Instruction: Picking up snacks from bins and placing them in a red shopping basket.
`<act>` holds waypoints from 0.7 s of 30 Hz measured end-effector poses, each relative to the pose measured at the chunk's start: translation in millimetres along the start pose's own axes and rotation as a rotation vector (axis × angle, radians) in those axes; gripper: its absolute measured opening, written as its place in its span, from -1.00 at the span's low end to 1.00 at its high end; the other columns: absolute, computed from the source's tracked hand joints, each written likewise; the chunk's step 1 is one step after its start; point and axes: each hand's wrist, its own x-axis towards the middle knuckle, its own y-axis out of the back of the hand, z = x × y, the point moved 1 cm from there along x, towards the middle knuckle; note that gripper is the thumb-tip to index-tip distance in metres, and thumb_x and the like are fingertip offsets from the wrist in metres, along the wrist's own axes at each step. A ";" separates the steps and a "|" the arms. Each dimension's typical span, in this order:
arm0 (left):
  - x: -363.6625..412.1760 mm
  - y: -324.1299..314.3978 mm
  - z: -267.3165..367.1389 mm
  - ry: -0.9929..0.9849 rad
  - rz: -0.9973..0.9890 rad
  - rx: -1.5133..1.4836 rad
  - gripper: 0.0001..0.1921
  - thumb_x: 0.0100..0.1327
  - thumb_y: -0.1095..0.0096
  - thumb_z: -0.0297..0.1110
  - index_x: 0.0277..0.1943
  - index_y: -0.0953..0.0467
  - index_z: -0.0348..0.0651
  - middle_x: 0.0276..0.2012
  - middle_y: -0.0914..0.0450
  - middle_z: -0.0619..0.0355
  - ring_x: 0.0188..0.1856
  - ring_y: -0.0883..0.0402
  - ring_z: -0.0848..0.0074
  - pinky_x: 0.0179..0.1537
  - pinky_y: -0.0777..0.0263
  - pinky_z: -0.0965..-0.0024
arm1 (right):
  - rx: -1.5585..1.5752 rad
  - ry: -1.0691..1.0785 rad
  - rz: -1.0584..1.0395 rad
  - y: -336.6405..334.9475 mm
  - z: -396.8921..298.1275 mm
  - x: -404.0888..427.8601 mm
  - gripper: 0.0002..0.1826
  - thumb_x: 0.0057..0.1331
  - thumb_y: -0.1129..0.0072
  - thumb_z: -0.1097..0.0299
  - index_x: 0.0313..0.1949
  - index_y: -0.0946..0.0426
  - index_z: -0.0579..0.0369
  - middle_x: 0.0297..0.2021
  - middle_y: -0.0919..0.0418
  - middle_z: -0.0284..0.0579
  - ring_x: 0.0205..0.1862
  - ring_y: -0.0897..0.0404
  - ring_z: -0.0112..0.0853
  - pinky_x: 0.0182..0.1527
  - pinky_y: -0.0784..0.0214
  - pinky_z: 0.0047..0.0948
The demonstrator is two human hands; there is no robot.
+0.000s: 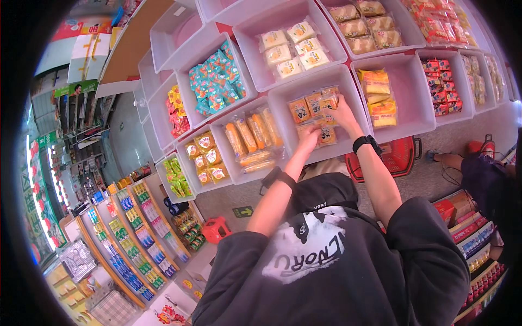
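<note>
Both my hands are inside a translucent plastic bin (281, 108) that holds orange-brown wrapped snack packets (299, 110). My right hand (341, 113) grips a packet (329, 102) at the bin's far right, thumb and fingers on either side of it. My left hand (310, 137) rests with curled fingers against the packets nearest me; whether it grips one is hidden. A packet with dark printed characters (327, 135) lies flat between my hands. I wear a dark band on each wrist.
Neighbouring bins hold long yellow snack packs (255, 132), yellow packs (379, 98), white wrapped cakes (291, 47) and teal packets (218, 79). Below the display sits a red plastic basket (391, 163). Shelves (130, 240) stand at left. Another person's leg (450, 163) shows at right.
</note>
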 end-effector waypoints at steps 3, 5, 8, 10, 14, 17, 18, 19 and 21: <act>-4.7 -4.4 3.3 0.032 -0.014 -0.089 -0.66 0.39 -0.12 -0.34 0.15 -0.51 -0.29 -0.26 -0.58 0.20 -0.31 -0.54 0.56 -0.26 -0.50 0.45 | -0.071 -0.108 -0.116 -1.6 0.7 2.0 -0.13 0.08 -0.49 0.20 0.27 -0.21 0.33 0.09 -0.54 0.26 0.17 -0.55 -0.02 0.20 -0.37 -0.22; -8.9 -5.4 7.2 0.021 -0.007 -0.082 -0.67 0.39 -0.11 -0.34 0.15 -0.51 -0.28 -0.25 -0.58 0.20 -0.29 -0.55 0.57 -0.23 -0.49 0.45 | -0.106 -0.109 -0.108 -5.0 4.1 -1.3 -0.10 0.07 -0.49 0.20 0.30 -0.20 0.33 0.10 -0.54 0.27 0.18 -0.55 -0.02 0.21 -0.36 -0.23; -16.8 -6.6 10.6 0.014 0.003 -0.099 -0.67 0.41 -0.11 -0.34 0.16 -0.50 -0.27 -0.22 -0.59 0.21 -0.23 -0.55 0.57 -0.18 -0.49 0.45 | -0.119 -0.106 -0.106 -4.9 8.9 -6.5 -0.03 0.06 -0.50 0.20 0.35 -0.16 0.34 0.11 -0.53 0.28 0.19 -0.54 -0.03 0.22 -0.36 -0.24; -23.1 -6.1 12.0 0.020 0.005 -0.120 -0.67 0.41 -0.10 -0.34 0.17 -0.50 -0.27 -0.19 -0.59 0.21 -0.19 -0.56 0.58 -0.15 -0.49 0.45 | -0.095 -0.103 -0.111 -4.7 10.7 -7.5 0.00 0.05 -0.51 0.19 0.38 -0.14 0.34 0.11 -0.53 0.28 0.19 -0.54 -0.03 0.22 -0.36 -0.24; -26.6 -5.5 7.4 0.000 -0.012 -0.108 -0.67 0.42 -0.08 -0.34 0.17 -0.49 -0.26 -0.12 -0.61 0.20 -0.12 -0.59 0.56 -0.12 -0.49 0.45 | -0.096 -0.111 -0.158 0.8 11.0 -4.0 -0.05 0.04 -0.51 0.20 0.32 -0.19 0.33 0.11 -0.54 0.27 0.18 -0.55 -0.05 0.22 -0.36 -0.24; -28.3 -2.1 3.2 0.021 -0.011 -0.122 -0.67 0.43 -0.08 -0.33 0.18 -0.49 -0.25 -0.08 -0.62 0.18 -0.08 -0.60 0.54 -0.10 -0.49 0.44 | -0.098 -0.121 -0.192 0.6 9.1 -2.7 -0.07 0.03 -0.52 0.21 0.29 -0.21 0.32 0.09 -0.54 0.26 0.16 -0.56 -0.06 0.21 -0.37 -0.25; -29.0 -2.5 2.8 0.039 -0.019 -0.133 -0.67 0.43 -0.08 -0.33 0.18 -0.49 -0.24 -0.07 -0.63 0.18 -0.07 -0.61 0.53 -0.09 -0.49 0.43 | -0.127 -0.124 -0.198 1.2 11.3 -2.5 -0.08 0.02 -0.53 0.21 0.28 -0.22 0.31 0.08 -0.55 0.26 0.15 -0.57 -0.07 0.20 -0.37 -0.24; -30.1 -3.2 2.2 0.038 -0.021 -0.127 -0.67 0.43 -0.08 -0.33 0.18 -0.49 -0.24 -0.07 -0.63 0.18 -0.07 -0.61 0.53 -0.09 -0.49 0.43 | -0.122 -0.124 -0.193 1.8 13.6 -3.0 -0.08 0.02 -0.53 0.21 0.28 -0.22 0.31 0.08 -0.55 0.26 0.15 -0.57 -0.07 0.20 -0.37 -0.24; -33.9 -4.8 3.7 0.036 -0.018 -0.090 -0.66 0.44 -0.06 -0.33 0.21 -0.47 -0.24 -0.01 -0.63 0.15 -0.02 -0.62 0.49 -0.08 -0.50 0.41 | -0.139 -0.087 -0.162 2.2 17.6 -3.7 -0.07 0.00 -0.53 0.22 0.28 -0.21 0.31 0.07 -0.55 0.25 0.14 -0.57 -0.07 0.19 -0.37 -0.24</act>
